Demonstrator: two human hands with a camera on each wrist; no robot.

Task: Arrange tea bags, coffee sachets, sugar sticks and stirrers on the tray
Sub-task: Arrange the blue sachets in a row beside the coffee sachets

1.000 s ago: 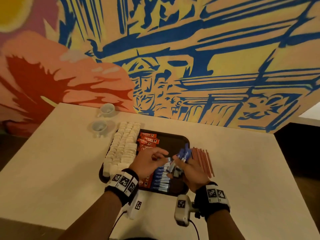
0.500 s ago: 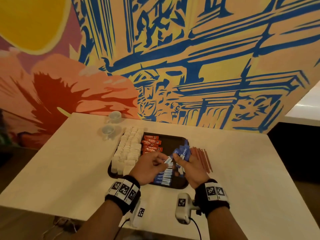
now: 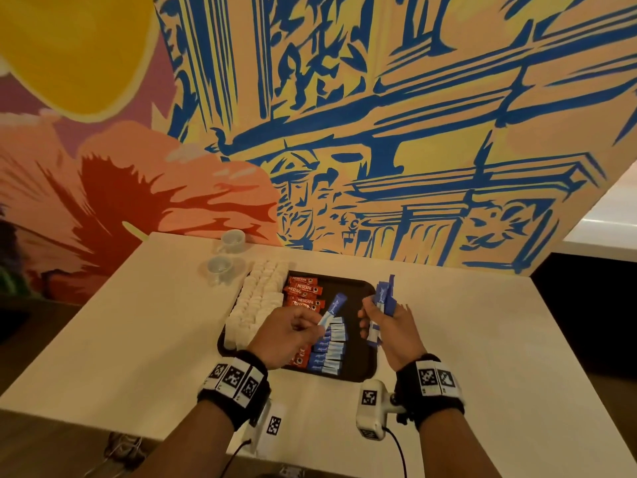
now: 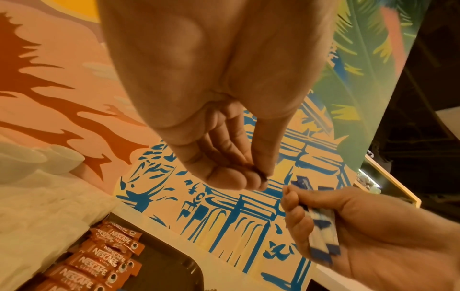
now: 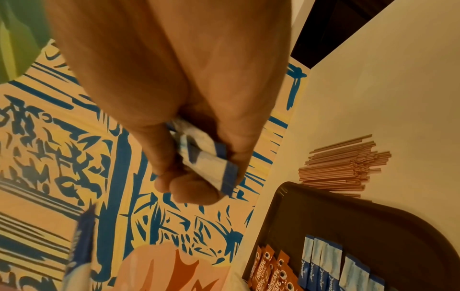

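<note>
Pinching one blue sugar stick (image 3: 331,310), left hand (image 3: 287,334) hovers over tray (image 3: 362,360); right hand (image 3: 389,327) grips a bundle (image 3: 382,300)

Tray (image 3: 365,369) on table (image 3: 482,339): tea bags (image 3: 256,307) along left edge, coffee sachets (image 3: 303,291) beside them, sugar sticks (image 3: 327,353) right of those. Stirrers (image 5: 346,169) on table, right of tray. Cups (image 3: 220,265) behind, left.

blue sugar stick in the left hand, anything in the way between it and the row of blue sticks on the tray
Nothing visible does. The left hand pinches one blue sugar stick just above the far end of the row of blue sticks on the tray. The right hand, holding the bundle of sticks, is off to the side.
</note>
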